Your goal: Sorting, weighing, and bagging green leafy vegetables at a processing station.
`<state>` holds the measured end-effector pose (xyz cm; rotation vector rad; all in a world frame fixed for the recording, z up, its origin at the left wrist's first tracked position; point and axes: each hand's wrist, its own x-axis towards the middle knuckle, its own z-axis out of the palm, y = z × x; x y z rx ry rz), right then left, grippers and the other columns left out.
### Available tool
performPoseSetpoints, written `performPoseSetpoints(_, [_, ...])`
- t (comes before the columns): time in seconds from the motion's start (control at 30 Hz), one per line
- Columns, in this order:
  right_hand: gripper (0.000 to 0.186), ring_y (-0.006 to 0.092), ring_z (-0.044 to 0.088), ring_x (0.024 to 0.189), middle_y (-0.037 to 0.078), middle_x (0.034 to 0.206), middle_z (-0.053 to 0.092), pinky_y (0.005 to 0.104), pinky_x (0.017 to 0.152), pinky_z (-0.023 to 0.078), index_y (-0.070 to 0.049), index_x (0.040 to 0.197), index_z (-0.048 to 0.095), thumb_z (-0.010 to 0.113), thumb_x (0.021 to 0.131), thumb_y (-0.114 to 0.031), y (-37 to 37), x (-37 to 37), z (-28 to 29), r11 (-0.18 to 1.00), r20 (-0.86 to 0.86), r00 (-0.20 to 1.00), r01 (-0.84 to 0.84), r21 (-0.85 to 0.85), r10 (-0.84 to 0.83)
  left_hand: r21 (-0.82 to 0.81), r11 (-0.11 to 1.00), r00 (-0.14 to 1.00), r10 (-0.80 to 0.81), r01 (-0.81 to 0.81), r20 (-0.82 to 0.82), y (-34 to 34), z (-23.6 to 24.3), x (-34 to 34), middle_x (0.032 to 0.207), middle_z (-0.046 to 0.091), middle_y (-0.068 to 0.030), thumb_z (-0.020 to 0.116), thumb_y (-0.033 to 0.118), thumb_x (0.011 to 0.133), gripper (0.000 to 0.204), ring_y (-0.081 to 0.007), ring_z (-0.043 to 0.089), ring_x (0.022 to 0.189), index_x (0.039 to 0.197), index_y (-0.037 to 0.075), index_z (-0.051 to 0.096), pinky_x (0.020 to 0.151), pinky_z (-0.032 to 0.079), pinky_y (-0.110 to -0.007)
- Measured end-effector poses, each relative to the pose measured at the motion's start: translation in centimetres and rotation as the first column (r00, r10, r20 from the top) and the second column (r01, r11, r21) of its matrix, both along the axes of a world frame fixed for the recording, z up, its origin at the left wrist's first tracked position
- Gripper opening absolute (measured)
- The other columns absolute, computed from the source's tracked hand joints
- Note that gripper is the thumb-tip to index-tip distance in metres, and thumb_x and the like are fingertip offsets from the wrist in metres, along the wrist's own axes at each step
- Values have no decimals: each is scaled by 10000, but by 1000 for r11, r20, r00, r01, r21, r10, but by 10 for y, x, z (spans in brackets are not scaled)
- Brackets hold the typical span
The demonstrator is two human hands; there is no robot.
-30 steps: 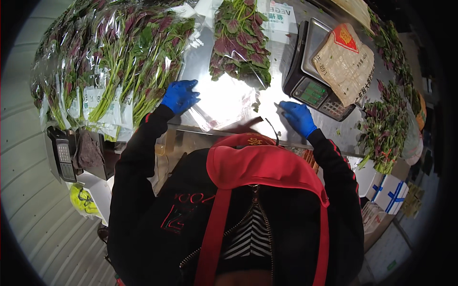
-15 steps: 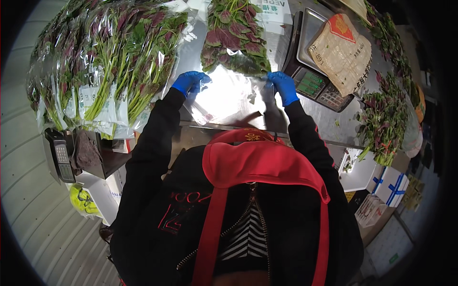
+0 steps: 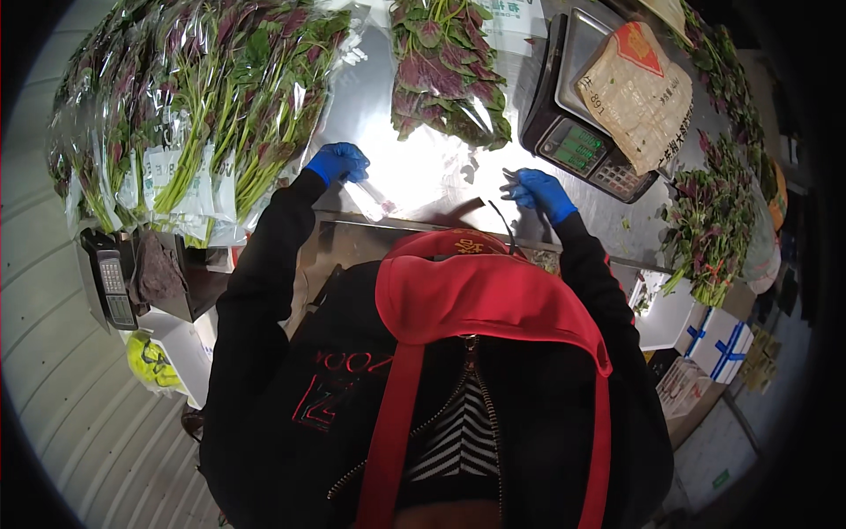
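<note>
From here I count two hands, the blue-gloved left hand and blue-gloved right hand; whether either grips anything, I can't tell. One clear-bagged purple-green leafy bunch lies beyond, between them.

Pale green lettering is printed on the clear bags at the left, partly hidden by stems and folds. Green print is also carried by the pale wrapper at the top edge. Dark characters and figures are stamped on the tan sack, where a yellow emblem is set in a red panel. Green digits are lit on the black scale. Gold characters are borne by the red cloth, and red letters by the black jacket.
</note>
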<state>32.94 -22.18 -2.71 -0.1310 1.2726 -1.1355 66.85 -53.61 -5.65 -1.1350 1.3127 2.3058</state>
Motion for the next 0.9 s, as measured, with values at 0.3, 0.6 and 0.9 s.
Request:
performPoseSetpoints(0.3, [474, 272, 613, 923, 141, 1143, 571, 325, 745, 491, -143, 1231, 508, 580, 777, -26, -8, 5, 46, 924, -970, -242, -366, 112, 21, -927, -338, 860, -412, 162, 301, 56, 70, -45, 1332, 432, -19, 607, 182, 790, 493, -202, 410, 1208, 1260, 256, 479, 943, 311, -402])
performPoseSetpoints(0.6, [213, 271, 605, 906, 150, 1093, 587, 313, 777, 461, -124, 1009, 642, 570, 810, -149, -67, 6, 20, 793, -979, -169, -609, 9, -119, -937, 341, 887, -453, 81, -88, 40, 45, -55, 1202, 553, -22, 536, 214, 851, 312, -213, 461, 1161, 1159, 198, 583, 909, 377, -351])
performPoseSetpoints(0.9, [303, 254, 628, 692, 118, 752, 654, 333, 644, 481, -78, 748, 668, 502, 886, -291, -95, 8, -8, 998, -779, 625, -11, 55, 50, -351, 865, 908, 234, -358, -348, 14, 14, -79, 815, 670, -113, 527, 262, 883, 297, -174, 634, 717, 864, -8, 648, 694, 480, -269])
